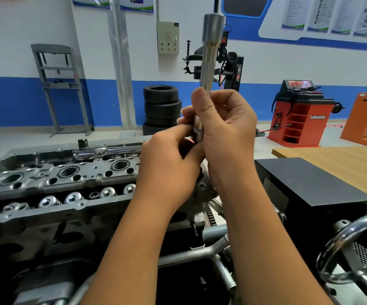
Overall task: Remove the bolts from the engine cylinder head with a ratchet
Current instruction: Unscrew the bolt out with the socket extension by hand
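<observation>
Both of your forearms rise from the bottom of the view and meet above the near end of the engine cylinder head (52,179), which sits just below and to the left of your left hand (169,164). Your right hand (224,133) is wrapped around the lower part of a long steel socket extension (211,53), thumb pressed on its shaft, with the wide end standing upright above your fingers. Your left hand pinches a short metal piece at the bar's lower end, just beside your right palm; whether it is a socket or an adapter you cannot tell. Judge the bar as rigid, fairly heavy for its width, and smooth enough to slip in an oily grip, so keep hold low on the shaft and close to the joint, where you can feel the square drive seat. Beyond your left knuckles, the ratchet (103,151) lies flat on top of the head, touching nothing you hold. Take it by the handle, well away from the drive end. No bolts can be made out clearly from this angle.
</observation>
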### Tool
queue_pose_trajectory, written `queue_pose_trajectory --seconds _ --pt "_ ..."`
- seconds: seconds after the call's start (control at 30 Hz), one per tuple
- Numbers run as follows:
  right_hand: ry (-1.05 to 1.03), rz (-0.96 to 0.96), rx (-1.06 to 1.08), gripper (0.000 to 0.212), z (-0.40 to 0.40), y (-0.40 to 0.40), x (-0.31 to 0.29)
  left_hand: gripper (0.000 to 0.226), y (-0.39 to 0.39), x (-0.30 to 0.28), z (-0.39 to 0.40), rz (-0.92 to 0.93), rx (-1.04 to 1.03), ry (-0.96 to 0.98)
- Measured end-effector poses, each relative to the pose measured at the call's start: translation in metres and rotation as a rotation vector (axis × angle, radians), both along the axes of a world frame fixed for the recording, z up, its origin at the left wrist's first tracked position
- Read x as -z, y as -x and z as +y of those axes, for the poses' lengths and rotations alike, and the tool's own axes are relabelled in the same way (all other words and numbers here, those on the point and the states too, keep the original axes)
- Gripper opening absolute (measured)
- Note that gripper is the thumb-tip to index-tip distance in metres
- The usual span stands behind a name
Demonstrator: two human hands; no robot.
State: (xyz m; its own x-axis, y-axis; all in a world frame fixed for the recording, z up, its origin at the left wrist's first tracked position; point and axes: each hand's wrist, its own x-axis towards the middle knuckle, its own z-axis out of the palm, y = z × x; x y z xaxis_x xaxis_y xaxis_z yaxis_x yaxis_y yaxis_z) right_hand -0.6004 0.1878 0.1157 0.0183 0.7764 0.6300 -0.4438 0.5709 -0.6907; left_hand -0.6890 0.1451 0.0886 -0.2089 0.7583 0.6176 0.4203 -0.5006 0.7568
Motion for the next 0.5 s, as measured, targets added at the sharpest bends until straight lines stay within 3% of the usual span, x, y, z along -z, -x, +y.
queue_pose_trajectory --seconds 0.1,0.23,0.37,0.5 --pt "0.006 -0.035 -0.004 0.022 0.0008 0.0003 -0.0019 0.020 -0.0009 -0.0025 -0.0012 0.022 0.037 0.029" --pt "-0.004 -0.093 -0.031 0.030 0.0002 0.0033 -0.0016 0.031 -0.0017 -0.0023 -0.0013 0.015 -0.076 -0.015" --pt "-0.009 -0.069 -0.020 0.019 -0.0016 0.0018 -0.0018 0.022 -0.0037 -0.0017 -0.0025 0.002 -0.136 -0.037" --pt "-0.032 -0.059 0.032 0.021 -0.0007 0.0007 -0.0013 0.021 -0.0038 -0.0030 -0.0025 0.080 -0.049 0.020"
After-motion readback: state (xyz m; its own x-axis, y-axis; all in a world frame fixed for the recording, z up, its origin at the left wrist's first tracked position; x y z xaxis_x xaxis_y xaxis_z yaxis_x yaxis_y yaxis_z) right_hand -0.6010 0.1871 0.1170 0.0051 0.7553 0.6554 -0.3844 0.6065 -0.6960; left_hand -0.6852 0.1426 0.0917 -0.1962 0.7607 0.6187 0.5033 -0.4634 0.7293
